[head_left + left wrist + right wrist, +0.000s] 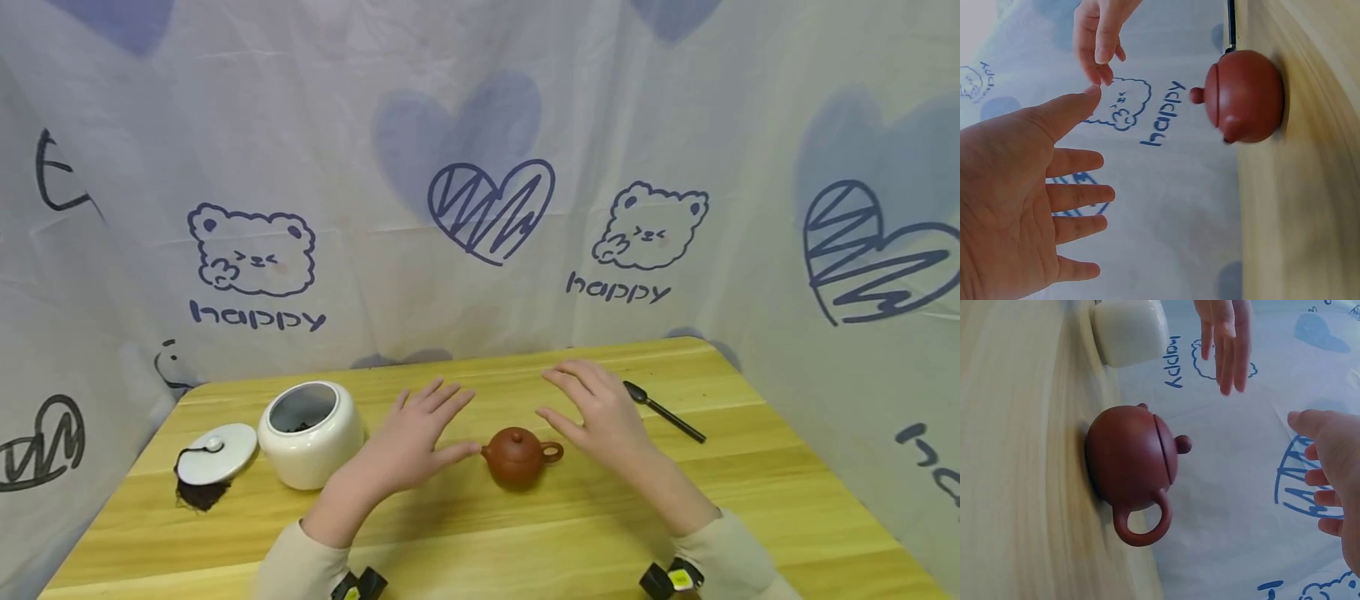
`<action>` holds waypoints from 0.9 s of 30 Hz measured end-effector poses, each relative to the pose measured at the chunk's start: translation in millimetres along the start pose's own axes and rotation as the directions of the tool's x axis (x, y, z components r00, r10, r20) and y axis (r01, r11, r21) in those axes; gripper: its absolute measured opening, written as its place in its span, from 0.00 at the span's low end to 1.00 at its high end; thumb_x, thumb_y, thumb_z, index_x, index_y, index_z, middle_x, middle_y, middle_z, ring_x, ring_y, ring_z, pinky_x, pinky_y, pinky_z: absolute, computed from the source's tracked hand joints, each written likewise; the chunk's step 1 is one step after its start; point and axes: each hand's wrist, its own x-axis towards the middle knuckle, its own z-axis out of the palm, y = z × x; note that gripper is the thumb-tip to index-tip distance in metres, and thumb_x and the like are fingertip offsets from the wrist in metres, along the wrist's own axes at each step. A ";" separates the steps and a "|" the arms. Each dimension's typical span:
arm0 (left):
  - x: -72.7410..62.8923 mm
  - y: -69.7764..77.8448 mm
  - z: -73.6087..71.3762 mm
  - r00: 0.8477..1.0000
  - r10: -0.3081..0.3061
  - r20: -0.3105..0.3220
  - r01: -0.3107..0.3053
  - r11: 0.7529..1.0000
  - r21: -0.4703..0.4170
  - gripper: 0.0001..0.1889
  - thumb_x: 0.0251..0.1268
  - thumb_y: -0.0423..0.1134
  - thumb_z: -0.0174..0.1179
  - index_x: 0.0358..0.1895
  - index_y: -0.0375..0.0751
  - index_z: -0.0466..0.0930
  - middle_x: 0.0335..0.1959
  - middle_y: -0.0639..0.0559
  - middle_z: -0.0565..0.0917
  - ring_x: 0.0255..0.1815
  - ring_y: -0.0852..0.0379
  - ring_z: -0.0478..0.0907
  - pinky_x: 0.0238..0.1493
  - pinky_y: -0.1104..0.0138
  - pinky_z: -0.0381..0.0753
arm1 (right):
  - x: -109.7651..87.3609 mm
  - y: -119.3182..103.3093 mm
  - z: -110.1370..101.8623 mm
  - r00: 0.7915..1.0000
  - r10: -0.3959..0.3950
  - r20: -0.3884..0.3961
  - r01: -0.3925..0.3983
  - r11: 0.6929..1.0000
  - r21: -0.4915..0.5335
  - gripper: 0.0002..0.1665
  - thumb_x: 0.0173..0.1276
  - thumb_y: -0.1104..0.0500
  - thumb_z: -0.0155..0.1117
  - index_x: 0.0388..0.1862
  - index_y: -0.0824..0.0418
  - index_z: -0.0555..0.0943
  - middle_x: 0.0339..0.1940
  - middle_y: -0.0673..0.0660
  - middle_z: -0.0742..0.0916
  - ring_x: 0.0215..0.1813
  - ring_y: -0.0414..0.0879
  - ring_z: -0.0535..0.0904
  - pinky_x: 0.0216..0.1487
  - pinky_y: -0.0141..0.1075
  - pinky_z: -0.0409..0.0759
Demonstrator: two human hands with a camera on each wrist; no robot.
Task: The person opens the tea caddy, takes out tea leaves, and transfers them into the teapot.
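A small reddish-brown teapot [515, 460] stands upright on the wooden table with its lid on. In the head view its spout points left and its loop handle right. My left hand [408, 442] hovers to its left, fingers spread and holding nothing; the left wrist view shows the bare palm [1007, 206]. On the other side my right hand [603, 417] is raised over the table, fingers loosely bent, also with nothing in it. From the right wrist view the teapot [1132, 459] sits below both hands, its handle toward the camera.
Left of my left hand stands an uncovered white jar [311, 454] with dark bits inside. Its white lid [217, 454], with a black cord and tassel [201, 495], lies farther left. A black scoop [666, 412] lies right of my right hand. Printed cloth [480, 317] hangs behind the table.
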 end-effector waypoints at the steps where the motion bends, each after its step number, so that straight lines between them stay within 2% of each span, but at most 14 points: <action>1: -3.4 -1.4 -3.4 1.000 0.011 -0.019 -0.011 1.000 0.014 0.37 0.65 0.63 0.56 0.73 0.50 0.64 0.74 0.44 0.67 0.78 0.41 0.55 0.74 0.36 0.52 | 0.9 -1.0 -1.9 1.000 0.003 -0.001 -0.003 1.000 0.005 0.27 0.64 0.44 0.67 0.54 0.59 0.82 0.50 0.57 0.84 0.55 0.53 0.79 0.57 0.50 0.79; 8: -31.7 -11.6 -21.9 0.986 0.083 -0.143 -0.061 0.986 0.156 0.34 0.63 0.61 0.59 0.69 0.51 0.70 0.70 0.48 0.72 0.76 0.43 0.61 0.72 0.38 0.59 | 2.9 -10.4 -4.1 0.999 -0.037 -0.036 0.039 0.999 0.035 0.28 0.70 0.40 0.59 0.54 0.60 0.82 0.51 0.57 0.84 0.57 0.54 0.78 0.60 0.51 0.77; 10: -39.4 -15.0 -27.0 0.975 0.125 -0.185 -0.091 0.979 0.182 0.32 0.62 0.60 0.61 0.68 0.51 0.72 0.68 0.48 0.75 0.74 0.43 0.65 0.71 0.38 0.61 | 2.2 -14.9 -2.6 0.998 -0.050 -0.040 0.052 0.998 0.047 0.28 0.70 0.39 0.59 0.54 0.60 0.82 0.51 0.57 0.84 0.58 0.55 0.78 0.61 0.52 0.77; 12: -47.1 -19.6 -31.5 0.957 0.171 -0.233 -0.124 0.972 0.202 0.30 0.61 0.57 0.63 0.66 0.52 0.74 0.65 0.49 0.78 0.71 0.44 0.69 0.69 0.39 0.64 | 2.3 -20.4 -1.0 0.998 -0.060 -0.036 0.062 0.996 0.064 0.27 0.67 0.41 0.63 0.54 0.59 0.82 0.52 0.57 0.84 0.59 0.55 0.78 0.61 0.52 0.76; 16: -63.6 -31.4 -38.6 0.906 0.253 -0.339 -0.180 0.956 0.232 0.26 0.60 0.54 0.65 0.61 0.52 0.79 0.58 0.52 0.83 0.64 0.48 0.76 0.68 0.45 0.68 | 4.3 -33.9 3.5 0.997 -0.073 -0.016 0.074 0.993 0.089 0.27 0.60 0.45 0.70 0.54 0.58 0.82 0.52 0.57 0.84 0.59 0.55 0.78 0.61 0.53 0.77; 18: -72.1 -38.0 -42.0 0.878 0.286 -0.384 -0.201 0.948 0.247 0.23 0.63 0.55 0.62 0.58 0.52 0.81 0.55 0.54 0.85 0.61 0.51 0.79 0.71 0.53 0.67 | 5.9 -41.1 7.1 0.997 -0.079 -0.004 0.079 0.992 0.102 0.26 0.60 0.45 0.70 0.54 0.57 0.82 0.52 0.56 0.84 0.60 0.54 0.78 0.61 0.53 0.78; 21: -85.7 -47.9 -48.5 0.843 0.324 -0.430 -0.234 0.940 0.249 0.20 0.70 0.57 0.54 0.55 0.51 0.83 0.51 0.56 0.86 0.55 0.54 0.81 0.75 0.68 0.58 | 8.5 -54.1 14.8 0.995 -0.095 0.015 0.093 0.988 0.122 0.25 0.64 0.44 0.67 0.56 0.56 0.81 0.54 0.56 0.83 0.60 0.53 0.78 0.59 0.52 0.79; 23: -92.2 -53.9 -51.8 0.805 0.360 -0.471 -0.262 0.929 0.263 0.21 0.73 0.58 0.49 0.53 0.50 0.84 0.48 0.56 0.87 0.51 0.54 0.83 0.76 0.75 0.53 | 9.9 -62.5 19.9 0.994 -0.107 0.031 0.102 0.986 0.133 0.25 0.68 0.43 0.63 0.57 0.56 0.80 0.55 0.56 0.83 0.61 0.53 0.77 0.59 0.51 0.79; 25: -97.0 -60.0 -54.6 0.760 0.398 -0.513 -0.286 0.915 0.286 0.22 0.74 0.57 0.48 0.50 0.47 0.85 0.44 0.54 0.88 0.47 0.53 0.84 0.76 0.76 0.52 | 10.8 -70.9 24.9 0.992 -0.115 0.052 0.107 0.985 0.135 0.26 0.70 0.40 0.59 0.58 0.56 0.80 0.56 0.55 0.83 0.62 0.53 0.77 0.59 0.50 0.80; 27: -100.4 -67.1 -56.4 0.704 0.437 -0.561 -0.298 0.897 0.325 0.23 0.74 0.56 0.48 0.47 0.44 0.87 0.40 0.52 0.89 0.42 0.52 0.84 0.76 0.75 0.55 | 11.0 -79.5 30.0 0.990 -0.119 0.075 0.107 0.984 0.142 0.28 0.72 0.39 0.56 0.59 0.56 0.79 0.57 0.55 0.82 0.63 0.53 0.77 0.60 0.49 0.80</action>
